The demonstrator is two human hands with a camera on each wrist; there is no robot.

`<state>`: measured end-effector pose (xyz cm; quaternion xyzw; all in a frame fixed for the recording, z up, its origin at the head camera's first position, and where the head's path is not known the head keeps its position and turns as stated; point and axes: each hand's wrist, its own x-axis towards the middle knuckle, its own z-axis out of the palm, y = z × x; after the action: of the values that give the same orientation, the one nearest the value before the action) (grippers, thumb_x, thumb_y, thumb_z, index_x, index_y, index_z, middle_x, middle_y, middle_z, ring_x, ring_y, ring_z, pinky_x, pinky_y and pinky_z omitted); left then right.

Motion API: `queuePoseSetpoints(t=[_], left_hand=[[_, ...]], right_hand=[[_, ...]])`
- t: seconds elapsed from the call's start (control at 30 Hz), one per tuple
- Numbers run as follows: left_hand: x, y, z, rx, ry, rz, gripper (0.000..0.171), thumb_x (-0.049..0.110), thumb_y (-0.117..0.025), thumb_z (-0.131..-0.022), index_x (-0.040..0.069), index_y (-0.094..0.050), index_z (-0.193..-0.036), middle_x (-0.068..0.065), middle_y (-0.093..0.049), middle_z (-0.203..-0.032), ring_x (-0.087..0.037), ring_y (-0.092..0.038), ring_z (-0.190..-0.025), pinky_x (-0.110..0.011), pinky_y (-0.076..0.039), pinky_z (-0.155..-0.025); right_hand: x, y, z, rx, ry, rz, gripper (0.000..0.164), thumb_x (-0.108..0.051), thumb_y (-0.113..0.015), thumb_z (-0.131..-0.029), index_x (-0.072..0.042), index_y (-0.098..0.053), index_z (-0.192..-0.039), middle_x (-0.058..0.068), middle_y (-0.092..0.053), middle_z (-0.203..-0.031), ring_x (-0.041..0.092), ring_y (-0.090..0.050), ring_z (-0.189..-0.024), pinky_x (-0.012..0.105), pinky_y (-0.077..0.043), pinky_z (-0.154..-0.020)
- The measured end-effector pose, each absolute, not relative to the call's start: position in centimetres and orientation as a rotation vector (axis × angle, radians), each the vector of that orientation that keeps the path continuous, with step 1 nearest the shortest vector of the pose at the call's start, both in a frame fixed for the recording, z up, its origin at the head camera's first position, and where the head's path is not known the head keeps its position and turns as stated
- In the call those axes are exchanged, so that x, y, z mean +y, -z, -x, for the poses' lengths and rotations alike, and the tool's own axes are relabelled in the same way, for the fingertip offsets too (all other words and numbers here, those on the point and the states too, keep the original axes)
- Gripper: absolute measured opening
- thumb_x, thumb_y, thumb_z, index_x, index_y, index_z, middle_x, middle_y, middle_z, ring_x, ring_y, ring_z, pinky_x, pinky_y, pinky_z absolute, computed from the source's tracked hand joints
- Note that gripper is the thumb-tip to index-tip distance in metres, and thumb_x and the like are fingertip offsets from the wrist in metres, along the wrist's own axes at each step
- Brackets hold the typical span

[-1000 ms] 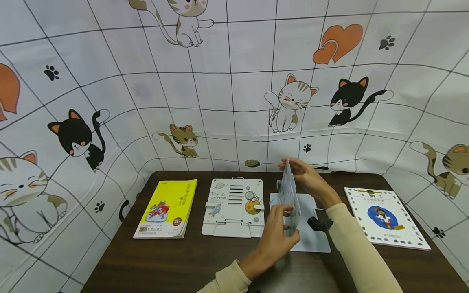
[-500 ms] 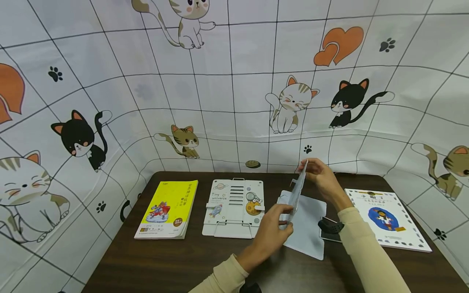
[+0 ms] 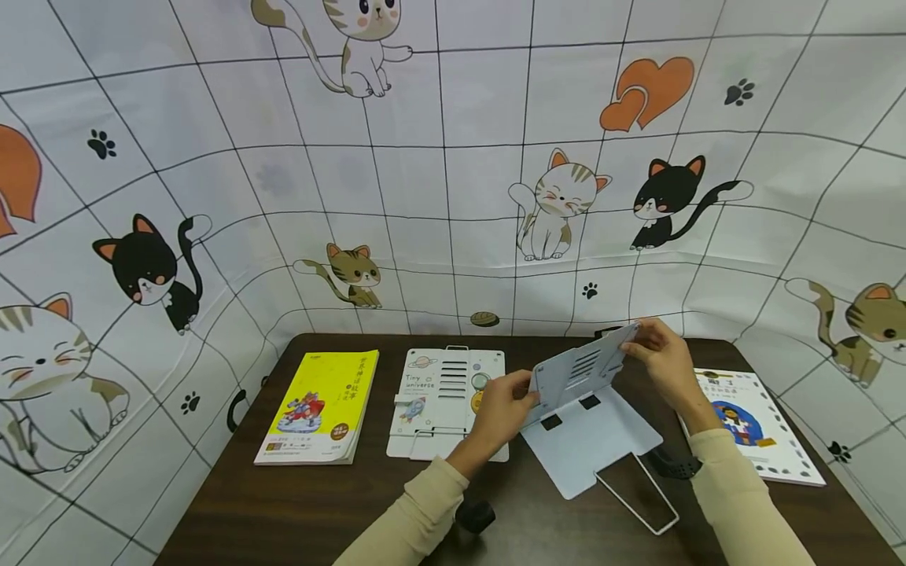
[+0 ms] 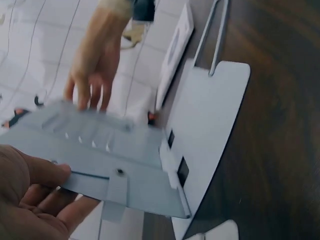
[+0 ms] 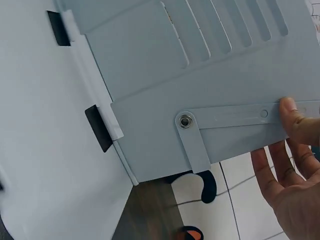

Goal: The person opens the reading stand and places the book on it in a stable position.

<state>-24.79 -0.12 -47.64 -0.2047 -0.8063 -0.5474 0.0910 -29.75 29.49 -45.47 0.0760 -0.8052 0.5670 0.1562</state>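
A pale grey metal book stand is unfolded at a hinge, its base plate (image 3: 593, 446) tilted toward the front. The slotted upper panel (image 3: 576, 371) is raised off that base. My left hand (image 3: 499, 414) pinches the panel's left edge, thumb on the inner face as the left wrist view shows. At the upper right edge my right hand (image 3: 665, 376) grips the same panel, its thumb over a riveted metal strip (image 5: 235, 116). From the base a wire leg (image 3: 654, 503) sticks out toward the front right. Two dark pads (image 5: 98, 127) sit along the hinge.
Left of the hands lies a second, white book stand (image 3: 432, 393) with space drawings, partly behind my left hand. A yellow book (image 3: 318, 405) is at the far left. A white book (image 3: 760, 424) lies at the right, partly covered by my right forearm.
The book stand has turned, so its panel, nearly edge-on before, now shows its inner face. My right hand has moved right, my left slightly left, and the wire leg now sticks out.
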Motion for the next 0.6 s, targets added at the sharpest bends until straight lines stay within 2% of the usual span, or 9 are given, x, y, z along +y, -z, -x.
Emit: queuePoseSetpoints(t=[0.17,0.47,0.6], left_hand=[[-0.5,47.5,26.8,-2.407,1.707,0.598,0.018,-0.002,-0.072,-0.097,0.002,-0.075,-0.115,-0.017,-0.081,-0.109,-0.030,-0.080,-0.103,-0.031,-0.064,-0.087],[-0.7,48.0,29.5,-2.424,1.779,0.589,0.018,0.005,-0.073,-0.099,0.005,-0.080,-0.116,-0.012,-0.082,-0.112,-0.025,-0.078,-0.105,-0.029,-0.062,-0.088],[-0.7,48.2,30.0,-2.409,1.843,0.589,0.019,0.007,-0.072,-0.100,0.007,-0.079,-0.118,-0.010,-0.081,-0.113,-0.023,-0.076,-0.106,-0.034,-0.061,-0.092]], right_hand=[[30.2,45.3,28.3,-2.314,-1.557,-0.173,0.034,0.000,-0.075,-0.097,0.008,-0.059,-0.126,-0.029,-0.066,-0.096,-0.013,-0.065,-0.092,0.008,-0.052,-0.081],[31.0,45.5,26.6,-2.388,-1.444,-0.061,0.032,-0.011,-0.074,-0.101,0.004,-0.061,-0.127,-0.029,-0.064,-0.100,-0.017,-0.061,-0.096,0.005,-0.050,-0.083],[30.8,45.4,25.9,-2.382,-1.436,-0.050,0.030,-0.014,-0.075,-0.101,0.003,-0.061,-0.122,-0.030,-0.064,-0.099,-0.016,-0.062,-0.096,0.006,-0.049,-0.081]])
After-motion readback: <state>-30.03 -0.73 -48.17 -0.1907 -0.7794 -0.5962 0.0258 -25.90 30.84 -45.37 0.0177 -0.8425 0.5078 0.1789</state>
